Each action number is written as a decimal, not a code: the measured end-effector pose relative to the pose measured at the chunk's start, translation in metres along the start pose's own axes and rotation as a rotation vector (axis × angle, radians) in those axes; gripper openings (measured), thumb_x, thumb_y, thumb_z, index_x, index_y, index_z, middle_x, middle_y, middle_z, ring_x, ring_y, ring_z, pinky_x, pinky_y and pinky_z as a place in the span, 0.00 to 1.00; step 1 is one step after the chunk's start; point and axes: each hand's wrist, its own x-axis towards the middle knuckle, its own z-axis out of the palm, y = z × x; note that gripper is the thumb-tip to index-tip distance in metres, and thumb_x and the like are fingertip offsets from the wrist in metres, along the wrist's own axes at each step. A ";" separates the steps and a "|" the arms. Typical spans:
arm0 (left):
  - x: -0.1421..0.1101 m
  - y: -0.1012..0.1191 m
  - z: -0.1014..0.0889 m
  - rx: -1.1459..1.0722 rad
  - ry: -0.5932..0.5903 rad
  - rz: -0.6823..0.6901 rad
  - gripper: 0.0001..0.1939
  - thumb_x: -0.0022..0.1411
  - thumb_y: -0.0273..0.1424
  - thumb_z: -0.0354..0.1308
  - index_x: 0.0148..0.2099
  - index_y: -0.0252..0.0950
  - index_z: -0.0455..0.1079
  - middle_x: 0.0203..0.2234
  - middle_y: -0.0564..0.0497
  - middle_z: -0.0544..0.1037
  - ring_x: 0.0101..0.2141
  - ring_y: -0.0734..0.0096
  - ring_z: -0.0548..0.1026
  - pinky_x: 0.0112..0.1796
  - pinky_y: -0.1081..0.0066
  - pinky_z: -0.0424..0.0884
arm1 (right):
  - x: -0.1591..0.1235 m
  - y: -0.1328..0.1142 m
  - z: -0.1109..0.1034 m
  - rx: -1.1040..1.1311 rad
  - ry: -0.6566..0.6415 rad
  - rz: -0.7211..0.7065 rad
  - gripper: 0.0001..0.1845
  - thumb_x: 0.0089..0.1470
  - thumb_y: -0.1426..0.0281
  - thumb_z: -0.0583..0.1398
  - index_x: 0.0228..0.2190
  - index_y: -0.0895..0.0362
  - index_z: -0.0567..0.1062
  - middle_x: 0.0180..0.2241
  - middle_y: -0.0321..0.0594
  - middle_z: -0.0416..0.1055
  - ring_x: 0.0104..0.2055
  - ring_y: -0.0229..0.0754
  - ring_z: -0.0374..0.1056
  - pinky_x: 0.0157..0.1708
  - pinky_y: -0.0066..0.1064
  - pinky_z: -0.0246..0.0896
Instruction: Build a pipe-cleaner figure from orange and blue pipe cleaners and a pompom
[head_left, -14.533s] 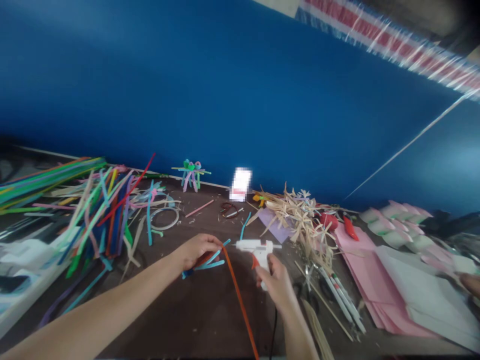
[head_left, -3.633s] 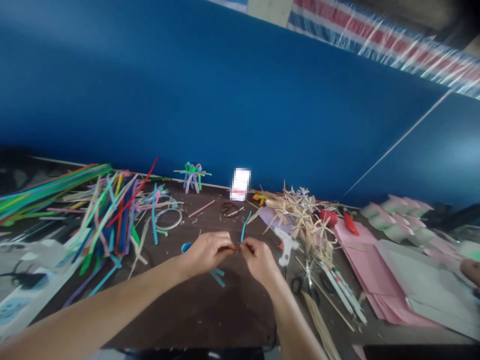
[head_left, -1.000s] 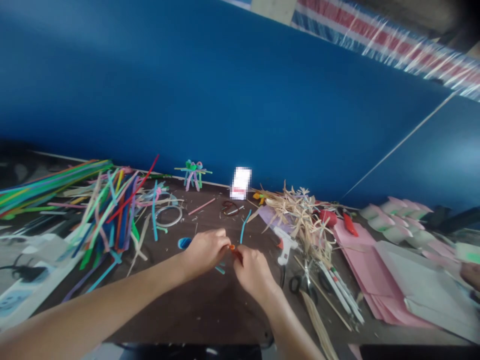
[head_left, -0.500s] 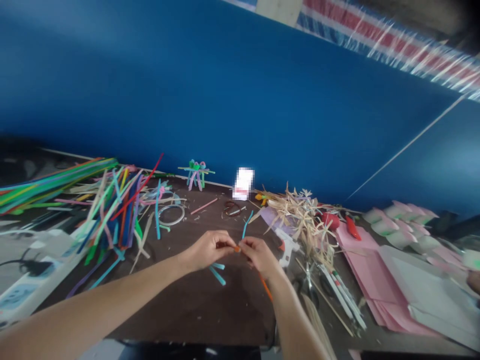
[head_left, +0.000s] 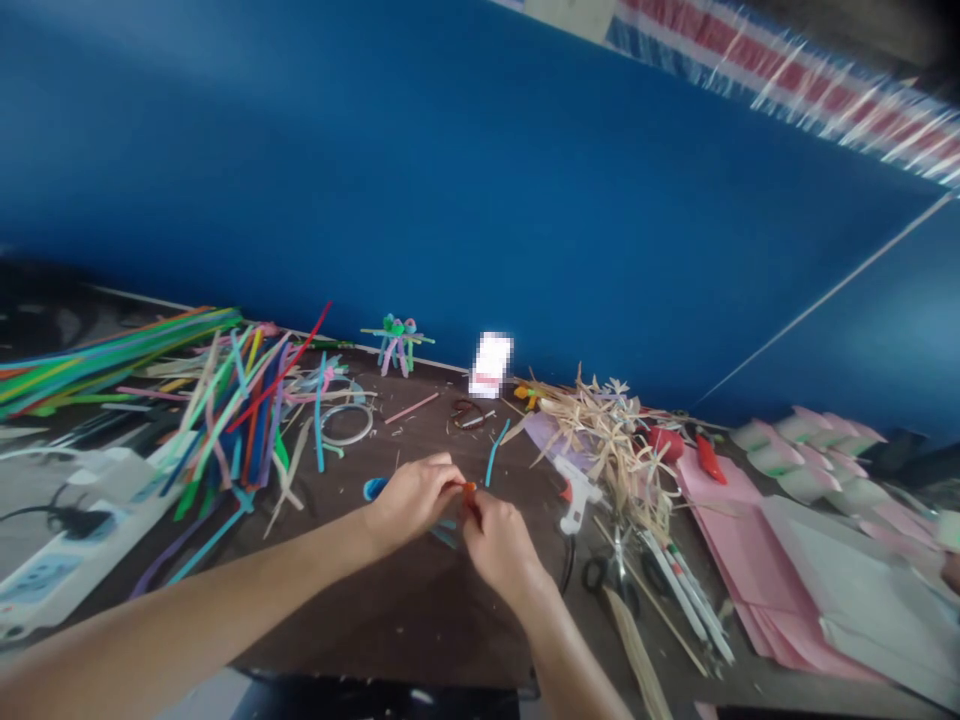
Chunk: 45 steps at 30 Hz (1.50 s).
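My left hand [head_left: 413, 499] and my right hand [head_left: 498, 547] meet over the dark tabletop [head_left: 390, 590], both pinching an orange pipe cleaner [head_left: 469, 492]. Only its short tip shows between the fingers, and the rest is hidden by my right hand. Just left of my left hand lies a small blue pipe-cleaner coil [head_left: 375, 488]. Short teal pipe-cleaner pieces [head_left: 445, 535] lie partly under my hands. A white hot glue gun [head_left: 578, 493] rests on the table to the right of my right hand.
A heap of multicoloured pipe cleaners [head_left: 240, 425] spreads at the left, beside a white power strip [head_left: 49, 580]. A small pipe-cleaner figure [head_left: 397, 345] stands by the blue wall [head_left: 450, 170]. Dried straw [head_left: 611, 440], scissors [head_left: 613, 570], markers [head_left: 686, 600] and pink paper sheets [head_left: 720, 550] lie at the right.
My right hand has dropped lower and curled around the orange pipe cleaner, whose tail no longer shows below my wrist. The glue gun, held in my right hand earliest, now lies on the table.
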 end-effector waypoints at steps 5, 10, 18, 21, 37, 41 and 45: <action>0.002 0.003 -0.001 0.203 -0.139 0.082 0.11 0.60 0.28 0.46 0.34 0.34 0.70 0.28 0.49 0.70 0.28 0.69 0.70 0.28 0.73 0.63 | 0.001 0.000 -0.014 -0.191 -0.022 -0.006 0.09 0.50 0.71 0.52 0.29 0.57 0.72 0.26 0.43 0.73 0.28 0.41 0.67 0.26 0.27 0.49; 0.003 0.005 -0.005 0.151 -0.213 0.138 0.09 0.57 0.31 0.51 0.33 0.39 0.72 0.27 0.52 0.71 0.28 0.71 0.71 0.29 0.75 0.64 | 0.014 0.014 -0.024 0.058 0.011 -0.054 0.06 0.47 0.73 0.54 0.26 0.57 0.72 0.24 0.37 0.71 0.27 0.36 0.65 0.28 0.24 0.50; 0.001 0.003 -0.007 -0.333 -0.074 -0.047 0.08 0.55 0.32 0.54 0.31 0.34 0.73 0.23 0.53 0.73 0.25 0.76 0.70 0.28 0.78 0.63 | 0.025 0.036 -0.005 0.699 -0.212 0.088 0.12 0.49 0.63 0.53 0.21 0.59 0.66 0.13 0.26 0.51 0.14 0.29 0.47 0.15 0.21 0.40; 0.000 0.003 -0.005 -0.344 -0.019 -0.113 0.08 0.54 0.32 0.54 0.30 0.33 0.71 0.22 0.53 0.73 0.25 0.76 0.69 0.27 0.79 0.63 | 0.021 0.032 0.005 0.727 -0.192 0.120 0.12 0.49 0.63 0.52 0.21 0.58 0.65 0.13 0.26 0.53 0.14 0.28 0.47 0.14 0.21 0.39; -0.003 -0.001 0.002 -0.013 -0.039 -0.005 0.09 0.58 0.27 0.47 0.31 0.34 0.68 0.26 0.51 0.69 0.28 0.73 0.69 0.30 0.75 0.63 | -0.001 -0.001 0.005 -0.038 -0.009 -0.012 0.09 0.49 0.73 0.51 0.29 0.58 0.71 0.26 0.41 0.72 0.27 0.39 0.66 0.26 0.26 0.49; -0.003 0.000 0.003 0.137 -0.140 0.026 0.09 0.57 0.24 0.47 0.30 0.33 0.68 0.26 0.50 0.69 0.27 0.71 0.69 0.28 0.74 0.62 | 0.000 -0.005 -0.007 -0.212 -0.047 -0.019 0.09 0.50 0.71 0.52 0.30 0.58 0.71 0.27 0.44 0.73 0.28 0.42 0.68 0.27 0.27 0.50; -0.001 0.001 0.001 0.102 -0.184 0.066 0.07 0.54 0.23 0.50 0.30 0.34 0.69 0.25 0.52 0.71 0.28 0.72 0.70 0.29 0.75 0.63 | 0.010 0.003 -0.014 -0.050 0.029 -0.036 0.07 0.47 0.74 0.53 0.29 0.57 0.72 0.27 0.40 0.72 0.30 0.39 0.67 0.30 0.25 0.52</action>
